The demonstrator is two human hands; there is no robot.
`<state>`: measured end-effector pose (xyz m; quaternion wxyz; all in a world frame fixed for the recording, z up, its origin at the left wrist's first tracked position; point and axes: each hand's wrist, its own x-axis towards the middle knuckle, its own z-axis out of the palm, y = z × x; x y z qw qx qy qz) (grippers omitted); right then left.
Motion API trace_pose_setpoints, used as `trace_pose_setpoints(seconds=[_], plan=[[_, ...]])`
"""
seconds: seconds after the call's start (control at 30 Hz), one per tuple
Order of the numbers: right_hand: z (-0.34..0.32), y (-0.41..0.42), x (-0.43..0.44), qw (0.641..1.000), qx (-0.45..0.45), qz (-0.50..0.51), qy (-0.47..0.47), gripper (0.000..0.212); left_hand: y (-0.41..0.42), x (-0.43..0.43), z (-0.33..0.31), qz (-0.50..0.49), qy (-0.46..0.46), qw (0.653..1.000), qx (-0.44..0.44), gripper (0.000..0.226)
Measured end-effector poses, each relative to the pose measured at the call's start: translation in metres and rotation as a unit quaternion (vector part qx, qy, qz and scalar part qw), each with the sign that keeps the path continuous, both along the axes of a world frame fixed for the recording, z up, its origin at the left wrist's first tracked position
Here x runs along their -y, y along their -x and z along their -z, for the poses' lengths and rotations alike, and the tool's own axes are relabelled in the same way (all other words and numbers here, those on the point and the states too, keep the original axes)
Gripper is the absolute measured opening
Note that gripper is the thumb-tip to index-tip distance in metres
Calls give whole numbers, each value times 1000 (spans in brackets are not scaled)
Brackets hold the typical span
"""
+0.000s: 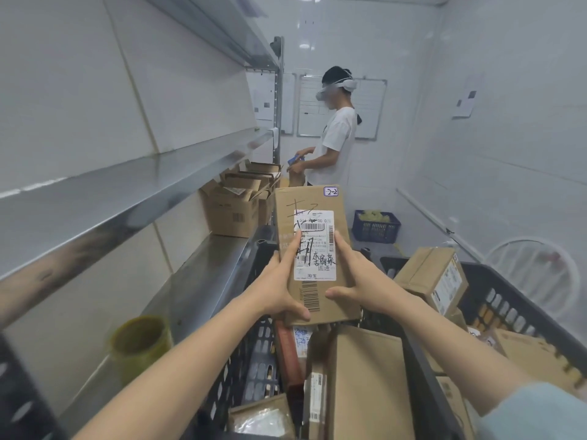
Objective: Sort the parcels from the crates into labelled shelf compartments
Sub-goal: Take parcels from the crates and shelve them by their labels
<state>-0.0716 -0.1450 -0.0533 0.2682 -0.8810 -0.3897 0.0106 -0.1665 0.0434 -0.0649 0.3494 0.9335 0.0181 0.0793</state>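
Currently held up over the black crate (254, 354): cardboard parcel (314, 246), with left hand (279, 284) and right hand (355, 281) clasping its lower sides. Looks stiff, light, hardly fragile; best gripped by those long side edges.

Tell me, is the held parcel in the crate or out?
Out: the left hand and right hand grip the parcel above the crate, over the boxes inside it.
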Motion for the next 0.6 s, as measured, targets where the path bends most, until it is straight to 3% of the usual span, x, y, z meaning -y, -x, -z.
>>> trace_pose_setpoints(seconds=[0.3, 0.6], plan=[[-19, 28, 12, 999, 31, 4, -16, 122, 26, 7, -25, 11, -28, 998, 48, 153], [-49, 72, 48, 994, 72, -61, -61, 113, 83, 45, -62, -51, -55, 993, 88, 152]])
